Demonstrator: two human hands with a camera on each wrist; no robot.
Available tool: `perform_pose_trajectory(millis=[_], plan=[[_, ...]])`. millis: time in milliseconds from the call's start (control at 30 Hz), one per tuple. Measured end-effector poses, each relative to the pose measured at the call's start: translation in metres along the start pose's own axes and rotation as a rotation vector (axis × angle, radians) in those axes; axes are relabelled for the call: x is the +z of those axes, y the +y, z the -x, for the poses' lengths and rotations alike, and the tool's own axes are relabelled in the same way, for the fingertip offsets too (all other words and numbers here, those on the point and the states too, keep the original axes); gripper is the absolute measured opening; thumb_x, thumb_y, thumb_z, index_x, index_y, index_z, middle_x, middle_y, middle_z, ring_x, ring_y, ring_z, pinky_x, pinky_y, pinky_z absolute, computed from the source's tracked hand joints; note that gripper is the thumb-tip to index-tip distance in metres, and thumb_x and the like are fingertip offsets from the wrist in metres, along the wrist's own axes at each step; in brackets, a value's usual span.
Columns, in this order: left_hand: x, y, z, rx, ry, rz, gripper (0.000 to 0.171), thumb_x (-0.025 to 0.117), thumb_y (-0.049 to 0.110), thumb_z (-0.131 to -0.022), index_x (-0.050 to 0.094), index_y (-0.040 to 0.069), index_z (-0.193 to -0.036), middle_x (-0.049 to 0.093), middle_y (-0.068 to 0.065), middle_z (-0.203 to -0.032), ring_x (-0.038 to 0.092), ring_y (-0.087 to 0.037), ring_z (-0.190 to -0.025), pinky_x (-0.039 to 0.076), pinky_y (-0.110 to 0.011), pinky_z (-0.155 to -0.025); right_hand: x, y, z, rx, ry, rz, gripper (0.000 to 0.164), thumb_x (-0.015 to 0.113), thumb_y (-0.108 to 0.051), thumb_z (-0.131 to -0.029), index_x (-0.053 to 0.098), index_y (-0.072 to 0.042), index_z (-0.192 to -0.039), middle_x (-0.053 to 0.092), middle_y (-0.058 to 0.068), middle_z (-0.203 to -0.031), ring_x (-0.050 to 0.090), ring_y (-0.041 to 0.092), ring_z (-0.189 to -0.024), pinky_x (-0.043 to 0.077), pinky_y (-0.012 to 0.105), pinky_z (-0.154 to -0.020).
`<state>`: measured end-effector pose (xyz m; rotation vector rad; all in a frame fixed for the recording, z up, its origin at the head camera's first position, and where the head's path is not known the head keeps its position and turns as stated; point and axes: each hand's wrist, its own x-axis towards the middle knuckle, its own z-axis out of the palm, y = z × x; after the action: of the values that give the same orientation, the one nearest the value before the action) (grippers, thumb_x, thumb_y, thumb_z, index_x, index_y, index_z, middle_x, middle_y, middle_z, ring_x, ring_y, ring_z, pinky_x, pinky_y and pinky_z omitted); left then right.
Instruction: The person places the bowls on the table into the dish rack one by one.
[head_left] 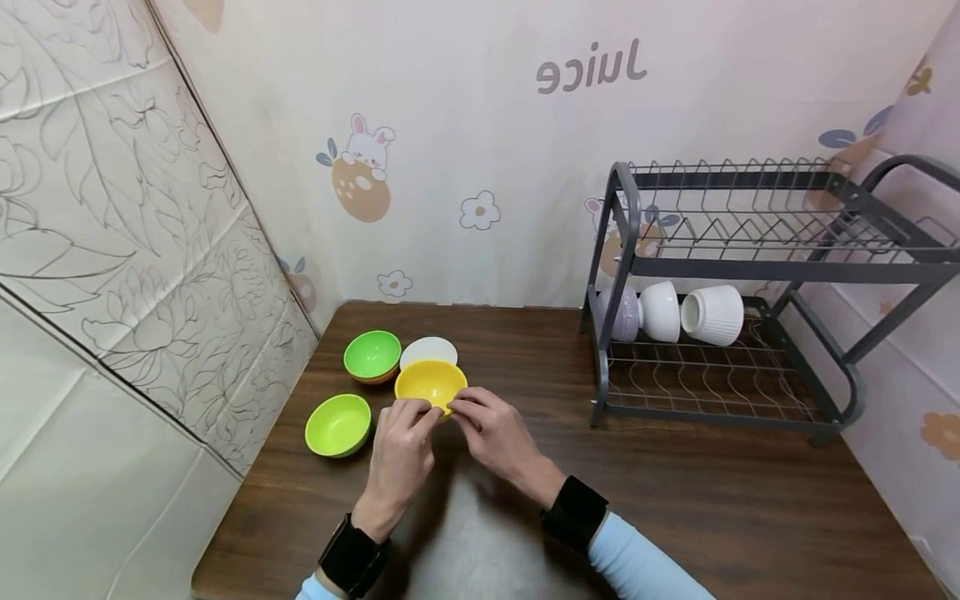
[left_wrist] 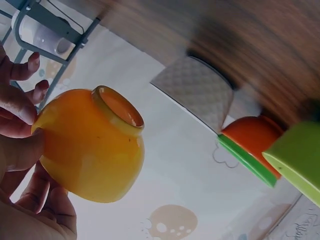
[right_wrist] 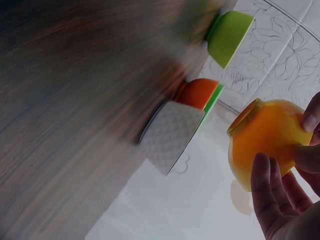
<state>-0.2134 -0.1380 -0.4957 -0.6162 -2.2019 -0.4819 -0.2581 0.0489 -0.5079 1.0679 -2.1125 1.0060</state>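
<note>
A yellow bowl (head_left: pixel 426 379) is held up off the table between both hands, its foot ring showing in the left wrist view. My left hand (head_left: pixel 402 450) pinches its near rim on the left, thumb and fingers at the edge. Just beside it, my right hand (head_left: pixel 498 435) pinches the same rim on the right. Behind the yellow bowl stands a white bowl (head_left: pixel 429 348) with a quilted outer wall (left_wrist: pixel 197 87). To its left, a green bowl (head_left: pixel 372 353) sits in an orange bowl (right_wrist: pixel 196 93). A lime-green bowl (head_left: pixel 338 426) stands left of my left hand.
At the right stands a dark two-tier dish rack (head_left: pixel 712 414). Its lower tier holds a lilac cup (head_left: pixel 624 315), a white bowl (head_left: pixel 662 312) and a ribbed white cup (head_left: pixel 716 315) on their sides. Patterned walls border the wooden table (head_left: pixel 675 500) at the back and left.
</note>
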Motion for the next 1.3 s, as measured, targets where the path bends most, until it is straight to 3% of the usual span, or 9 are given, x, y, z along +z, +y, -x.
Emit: perform_pose_trajectory(millis=[267, 467, 800, 967, 1133, 1300], plan=[[0.007, 0.009, -0.008, 0.04, -0.009, 0.013, 0.029, 0.066, -0.013, -0.082, 0.081, 0.004, -0.102, 0.066, -0.008, -0.1, 0.062, -0.031, -0.097, 0.046, -0.045, -0.076, -0.013, 0.002, 0.009, 0.035, -0.034, 0.055, 0.022, 0.086, -0.005, -0.088, 0.08, -0.005, -0.109, 0.066, 0.007, -0.109, 0.062, 0.02, -0.098, 0.058, 0.03, -0.083], [0.012, 0.016, -0.011, 0.055, -0.014, 0.022, 0.031, 0.065, -0.013, -0.081, 0.08, 0.005, -0.101, 0.065, -0.007, -0.101, 0.062, -0.03, -0.099, 0.045, -0.045, -0.079, -0.019, 0.002, 0.016, 0.078, -0.027, 0.067, 0.023, 0.084, -0.005, -0.089, 0.08, -0.006, -0.112, 0.065, 0.006, -0.11, 0.062, 0.019, -0.1, 0.058, 0.03, -0.087], [0.02, 0.026, -0.026, 0.091, 0.036, 0.06, 0.026, 0.064, -0.01, -0.087, 0.078, 0.006, -0.102, 0.066, -0.007, -0.104, 0.063, -0.031, -0.103, 0.045, -0.046, -0.085, -0.031, 0.007, 0.019, 0.062, 0.075, 0.056, 0.03, 0.084, 0.0, -0.087, 0.079, -0.002, -0.116, 0.068, 0.009, -0.111, 0.068, 0.021, -0.099, 0.06, 0.032, -0.086], [0.024, 0.033, -0.032, 0.091, 0.052, 0.096, 0.018, 0.071, -0.005, -0.091, 0.079, 0.006, -0.104, 0.066, -0.008, -0.108, 0.062, -0.031, -0.109, 0.045, -0.047, -0.089, -0.037, 0.009, 0.024, 0.082, 0.129, 0.036, 0.026, 0.082, 0.002, -0.088, 0.079, -0.002, -0.113, 0.068, 0.009, -0.109, 0.069, 0.021, -0.095, 0.06, 0.031, -0.082], [0.025, 0.038, -0.04, 0.031, 0.1, 0.151, 0.025, 0.077, 0.006, -0.093, 0.076, 0.005, -0.118, 0.064, -0.014, -0.123, 0.059, -0.035, -0.119, 0.045, -0.052, -0.095, -0.043, 0.011, 0.028, 0.097, 0.202, 0.021, 0.024, 0.082, 0.005, -0.087, 0.079, 0.0, -0.111, 0.069, 0.009, -0.106, 0.071, 0.02, -0.091, 0.06, 0.029, -0.077], [0.026, 0.043, -0.043, -0.139, 0.112, 0.225, 0.041, 0.078, 0.013, -0.094, 0.069, 0.005, -0.133, 0.06, -0.016, -0.136, 0.056, -0.033, -0.127, 0.045, -0.053, -0.101, -0.051, 0.011, 0.032, 0.127, 0.279, 0.026, 0.026, 0.083, 0.007, -0.085, 0.079, 0.002, -0.11, 0.07, 0.01, -0.106, 0.072, 0.023, -0.093, 0.059, 0.028, -0.081]])
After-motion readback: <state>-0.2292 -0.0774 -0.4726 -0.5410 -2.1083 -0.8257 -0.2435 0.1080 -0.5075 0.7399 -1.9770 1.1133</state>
